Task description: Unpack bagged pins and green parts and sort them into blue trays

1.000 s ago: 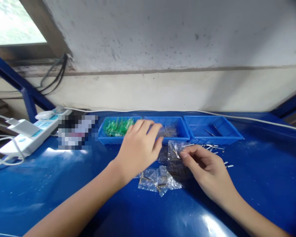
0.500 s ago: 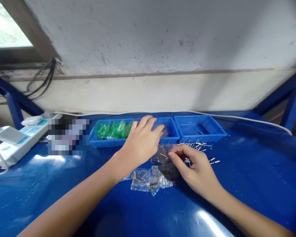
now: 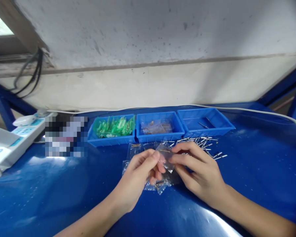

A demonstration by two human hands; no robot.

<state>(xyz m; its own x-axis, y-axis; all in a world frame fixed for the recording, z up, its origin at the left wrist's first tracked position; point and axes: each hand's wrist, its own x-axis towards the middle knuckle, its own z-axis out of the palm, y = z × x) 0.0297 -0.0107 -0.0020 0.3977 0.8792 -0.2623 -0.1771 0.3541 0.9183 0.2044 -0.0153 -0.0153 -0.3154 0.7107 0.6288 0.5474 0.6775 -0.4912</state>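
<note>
A small clear plastic bag (image 3: 165,154) with a thin brass-coloured piece inside is held up between my two hands. My left hand (image 3: 139,177) pinches its left side between thumb and fingers. The fingers of my right hand (image 3: 201,168) are closed at the bag's right edge; whether they hold anything else is hidden. Beneath and behind my hands, several similar clear bags (image 3: 134,150) with brass-coloured pieces lie on the blue table, partly covered by my fingers. Loose silver pins that look like blind rivets (image 3: 206,143) lie just beyond my right hand.
Three blue bins stand in a row: the left bin (image 3: 111,141) has green packets, the middle bin (image 3: 162,135) clear bags, the right bin (image 3: 208,132) a few thin pins. A white power strip (image 3: 17,140) and a blurred-out object (image 3: 65,136) are at left. A white cable (image 3: 256,113) runs behind.
My left hand has come back from over the middle bin toward me and now grips the clear bag with my right hand. The view has shifted slightly.
</note>
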